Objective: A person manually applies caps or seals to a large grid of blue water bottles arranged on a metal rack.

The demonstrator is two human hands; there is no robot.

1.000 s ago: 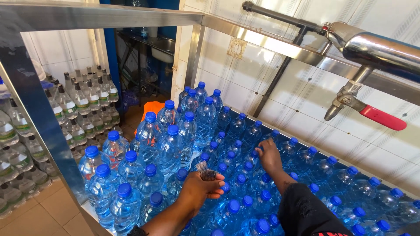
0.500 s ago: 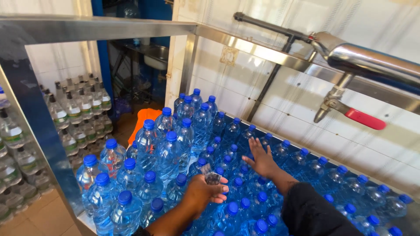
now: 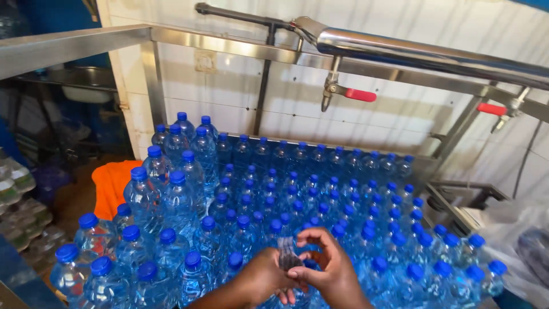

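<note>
1. Strip (image 3: 287, 255): a small grey, clear plastic piece, held upright between both hands, above the blue bottle caps.
2. Left hand (image 3: 264, 280): fingers curled, thumb and fingertips pinching the strip's lower part from the left.
3. Right hand (image 3: 330, 268): thumb pressed to the strip's lower right edge; its other fingers (image 3: 320, 237) arch loosely above and to the right, not touching the strip.
4. Small bottles (image 3: 320, 194): capped, packed close, beneath and beyond the fingers.
5. Large bottles (image 3: 171, 200): left of the fingers, taller.
6. Taps (image 3: 349, 92): red-handled, on a steel pipe (image 3: 434, 54) well beyond the fingers.
7. Orange cloth (image 3: 114, 186): far left, behind the large bottles.
</note>
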